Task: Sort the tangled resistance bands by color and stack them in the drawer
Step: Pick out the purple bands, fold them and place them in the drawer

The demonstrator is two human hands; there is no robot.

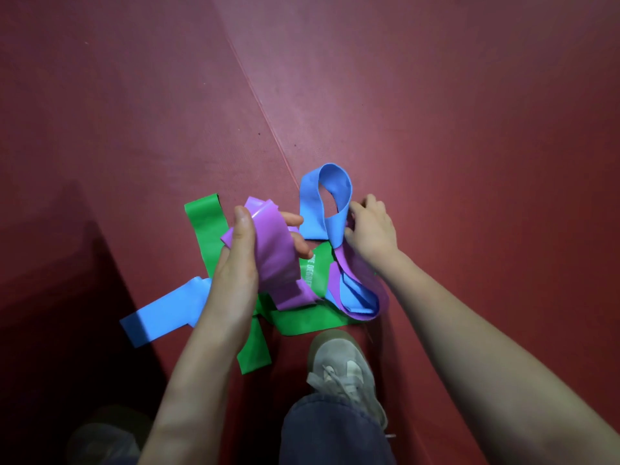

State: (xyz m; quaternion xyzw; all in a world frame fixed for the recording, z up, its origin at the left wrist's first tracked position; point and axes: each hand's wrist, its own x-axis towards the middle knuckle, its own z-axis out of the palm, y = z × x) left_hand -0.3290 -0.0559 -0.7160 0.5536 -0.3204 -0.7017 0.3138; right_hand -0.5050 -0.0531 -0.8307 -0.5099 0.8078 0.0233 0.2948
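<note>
The tangled bands (302,290), purple, blue and green, lie on the red floor (436,129) just ahead of a grey shoe (342,367). The left hand (241,263) grips a purple band (275,253); the right hand (370,229) pinches a blue loop (322,203).

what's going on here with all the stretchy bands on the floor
A person crouches over a tangle of resistance bands on a red floor, pulling them apart. The left hand grips a purple band, lifted off the pile. The right hand pinches a blue band that stands up in a loop. Green bands lie underneath, still crossed with the others. Nothing is sorted yet, and no drawer is in view.
</note>
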